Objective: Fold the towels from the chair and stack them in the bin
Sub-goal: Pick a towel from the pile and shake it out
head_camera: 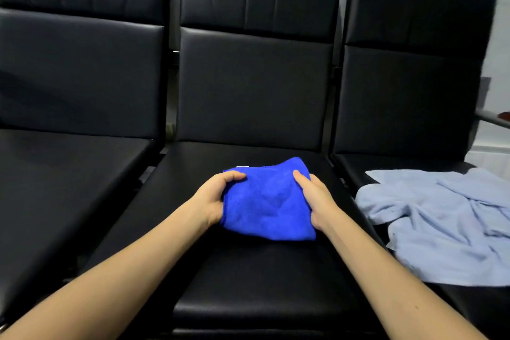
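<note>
A folded bright blue towel [266, 201] is held just above the seat of the middle black chair [248, 279]. My left hand [218, 196] grips its left edge, thumb on top. My right hand [311, 196] grips its right edge the same way. A small white label shows at the towel's far left corner. A pale blue towel [441, 223] lies crumpled and unfolded on the seat of the right chair [408, 85]. No bin is in view.
Three black padded chairs stand side by side against a pale wall; the left chair [69, 168] has a bare seat. Narrow gaps separate the seats. A metal armrest [494, 120] sticks out at the far right.
</note>
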A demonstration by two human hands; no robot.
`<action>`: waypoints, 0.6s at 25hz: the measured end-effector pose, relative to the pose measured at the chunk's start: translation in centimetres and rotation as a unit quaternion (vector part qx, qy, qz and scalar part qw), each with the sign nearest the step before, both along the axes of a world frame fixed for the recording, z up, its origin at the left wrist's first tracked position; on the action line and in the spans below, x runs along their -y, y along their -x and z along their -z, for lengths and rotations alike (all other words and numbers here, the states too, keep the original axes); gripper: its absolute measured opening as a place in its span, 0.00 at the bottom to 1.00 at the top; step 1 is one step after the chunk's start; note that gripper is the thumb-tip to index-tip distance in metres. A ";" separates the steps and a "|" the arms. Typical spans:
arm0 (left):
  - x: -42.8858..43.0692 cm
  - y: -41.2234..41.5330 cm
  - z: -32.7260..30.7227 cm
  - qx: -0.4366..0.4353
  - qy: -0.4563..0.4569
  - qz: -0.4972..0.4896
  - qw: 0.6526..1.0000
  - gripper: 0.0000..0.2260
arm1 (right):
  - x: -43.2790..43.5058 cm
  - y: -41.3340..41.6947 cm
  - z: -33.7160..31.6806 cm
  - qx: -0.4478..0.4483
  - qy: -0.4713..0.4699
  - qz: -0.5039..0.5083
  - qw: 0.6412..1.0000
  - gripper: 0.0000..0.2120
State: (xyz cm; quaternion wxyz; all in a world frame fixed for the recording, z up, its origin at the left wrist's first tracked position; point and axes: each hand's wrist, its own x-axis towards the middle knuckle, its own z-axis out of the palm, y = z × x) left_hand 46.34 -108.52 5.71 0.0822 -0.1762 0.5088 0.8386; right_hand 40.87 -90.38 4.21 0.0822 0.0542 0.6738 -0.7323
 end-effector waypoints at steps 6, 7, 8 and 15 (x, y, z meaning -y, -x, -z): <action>-2.7 0.3 -0.9 0.025 -0.007 0.064 0.998 0.12 | -2.9 -1.7 -0.3 -0.125 -0.133 0.050 0.982 0.11; -3.8 0.4 -1.2 0.027 -0.006 0.073 0.997 0.13 | -3.8 -2.1 -0.4 -0.122 -0.137 0.075 0.980 0.11; -4.9 0.4 -1.5 0.030 -0.001 0.084 0.996 0.13 | -4.7 -2.6 -0.5 -0.113 -0.126 0.106 0.980 0.11; -14.8 -0.8 -4.3 0.014 0.018 0.172 0.985 0.14 | -13.5 -5.3 -2.5 -0.072 -0.056 0.204 0.975 0.11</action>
